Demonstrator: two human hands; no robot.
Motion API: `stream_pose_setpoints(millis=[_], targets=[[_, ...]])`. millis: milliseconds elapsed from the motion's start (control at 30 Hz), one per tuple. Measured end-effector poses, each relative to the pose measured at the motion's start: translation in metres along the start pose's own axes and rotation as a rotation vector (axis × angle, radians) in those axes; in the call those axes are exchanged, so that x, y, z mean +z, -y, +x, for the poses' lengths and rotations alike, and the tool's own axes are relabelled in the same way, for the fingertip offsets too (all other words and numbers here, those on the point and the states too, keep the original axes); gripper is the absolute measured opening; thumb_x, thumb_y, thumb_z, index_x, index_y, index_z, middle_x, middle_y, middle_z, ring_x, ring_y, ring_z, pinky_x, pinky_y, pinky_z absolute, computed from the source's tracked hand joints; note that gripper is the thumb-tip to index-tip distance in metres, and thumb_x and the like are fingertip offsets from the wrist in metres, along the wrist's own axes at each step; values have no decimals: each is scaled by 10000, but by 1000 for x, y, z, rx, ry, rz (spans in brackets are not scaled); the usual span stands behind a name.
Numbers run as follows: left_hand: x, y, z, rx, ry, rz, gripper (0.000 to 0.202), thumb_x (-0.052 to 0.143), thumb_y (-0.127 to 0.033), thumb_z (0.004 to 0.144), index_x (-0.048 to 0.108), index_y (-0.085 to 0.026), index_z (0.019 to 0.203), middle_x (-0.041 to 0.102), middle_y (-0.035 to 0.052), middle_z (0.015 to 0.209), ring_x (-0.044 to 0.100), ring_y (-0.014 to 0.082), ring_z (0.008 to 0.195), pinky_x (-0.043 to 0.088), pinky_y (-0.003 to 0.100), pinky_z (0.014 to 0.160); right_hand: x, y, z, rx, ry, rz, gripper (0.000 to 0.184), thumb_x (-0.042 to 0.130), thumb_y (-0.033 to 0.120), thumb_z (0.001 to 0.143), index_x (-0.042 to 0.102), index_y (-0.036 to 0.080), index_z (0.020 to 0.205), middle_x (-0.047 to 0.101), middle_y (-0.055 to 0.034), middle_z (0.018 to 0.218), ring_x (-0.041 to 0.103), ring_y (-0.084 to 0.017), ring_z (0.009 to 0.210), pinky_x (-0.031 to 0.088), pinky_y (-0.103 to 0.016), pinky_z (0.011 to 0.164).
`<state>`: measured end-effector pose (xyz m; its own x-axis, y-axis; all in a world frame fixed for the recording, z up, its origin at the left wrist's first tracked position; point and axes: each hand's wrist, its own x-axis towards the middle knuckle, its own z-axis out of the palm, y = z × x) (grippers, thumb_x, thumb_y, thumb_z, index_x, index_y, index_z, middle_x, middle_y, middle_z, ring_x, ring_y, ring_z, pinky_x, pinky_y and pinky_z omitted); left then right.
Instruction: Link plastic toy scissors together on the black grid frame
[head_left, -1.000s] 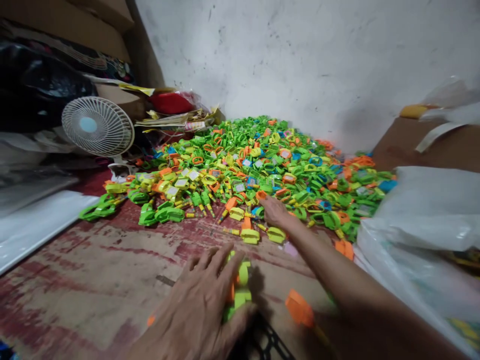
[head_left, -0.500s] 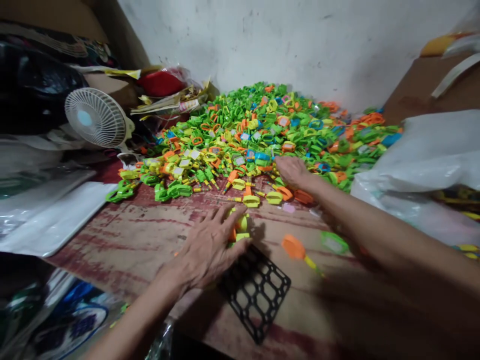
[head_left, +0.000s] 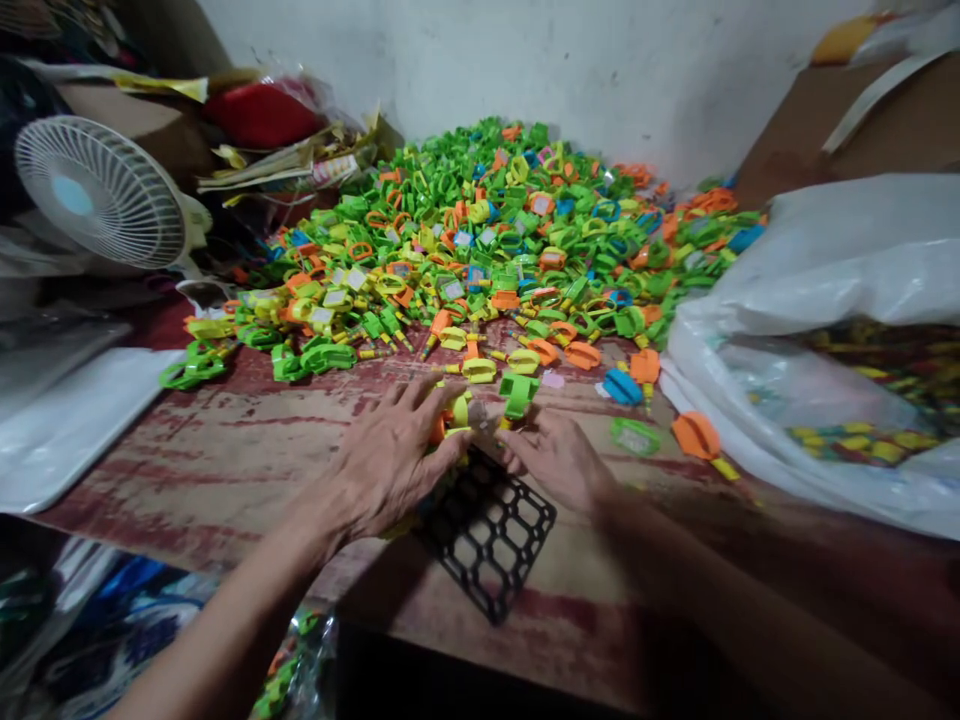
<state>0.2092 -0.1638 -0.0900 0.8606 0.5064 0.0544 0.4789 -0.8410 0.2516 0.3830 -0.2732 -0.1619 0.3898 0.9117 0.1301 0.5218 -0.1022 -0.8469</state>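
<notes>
A black plastic grid tray (head_left: 487, 545) lies askew on the worn table, its far end under my hands. My left hand (head_left: 394, 460) rests across that far end, fingers spread. Yellow and orange plastic toy pieces (head_left: 454, 415) show between its thumb and index finger; others beneath the palm are mostly hidden. Just to the right, my right hand (head_left: 559, 455) pinches a green toy piece (head_left: 519, 393) by its yellow stem, green head upward. An orange toy piece (head_left: 696, 436), a blue one (head_left: 622, 386) and a flat green piece (head_left: 634, 436) lie to the right.
A large heap of green, orange, yellow and blue toy pieces (head_left: 480, 230) rises against the wall. A white fan (head_left: 105, 190) stands at left, above a white plastic sheet (head_left: 82, 420). An open white sack (head_left: 720, 370) of small coloured pieces is at right, below a cardboard box (head_left: 885, 125).
My right hand has come back from the heap to the tray with a green toy piece. The left hand stays over the tray. The view has shifted, showing more of the sack.
</notes>
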Motion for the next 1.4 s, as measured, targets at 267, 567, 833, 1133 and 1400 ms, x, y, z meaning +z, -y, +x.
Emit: stream_pose_setpoints(millis=[267, 567, 833, 1133, 1400], targets=[[1, -2, -1, 9, -8, 16, 501, 398, -438, 998, 403, -244, 1460, 405, 92, 1521, 435, 321, 1347, 416, 541, 1094, 19, 11, 1, 93, 0, -257, 248, 536, 147, 812, 741, 221, 931, 717, -23, 726, 639, -157, 638, 426, -214, 552], [4, -2, -4, 23, -62, -2, 486, 414, -463, 996, 428, -268, 1441, 465, 87, 1477, 465, 323, 1306, 416, 549, 1088, 20, -5, 2, -103, 87, -273, 240, 488, 146, 853, 696, 189, 965, 690, -34, 750, 610, -160, 643, 441, -240, 605], [8, 2, -2, 51, -85, 2, 469, 403, -444, 987, 449, -246, 1410, 481, 99, 1441, 497, 320, 1258, 439, 545, 1055, 29, -10, -3, -124, 91, -463, 192, 490, 85, 836, 663, 166, 821, 688, -89, 771, 607, -187, 701, 433, -274, 663], [-14, -2, 2, -11, 37, -65, 529, 308, -498, 1025, 389, -228, 1472, 440, 87, 1526, 427, 282, 1384, 377, 500, 1137, 28, -4, 1, -120, 94, -378, 214, 470, 188, 914, 657, 199, 1017, 720, -80, 910, 659, -204, 807, 446, -272, 700], [-17, -4, 33, 205, 30, -64, 410, 314, -376, 1049, 567, -244, 1344, 547, 41, 1462, 460, 227, 1381, 366, 424, 1154, 33, 0, 0, -83, 58, -286, 186, 463, 195, 905, 623, 203, 811, 719, -95, 830, 666, -205, 754, 463, -276, 672]])
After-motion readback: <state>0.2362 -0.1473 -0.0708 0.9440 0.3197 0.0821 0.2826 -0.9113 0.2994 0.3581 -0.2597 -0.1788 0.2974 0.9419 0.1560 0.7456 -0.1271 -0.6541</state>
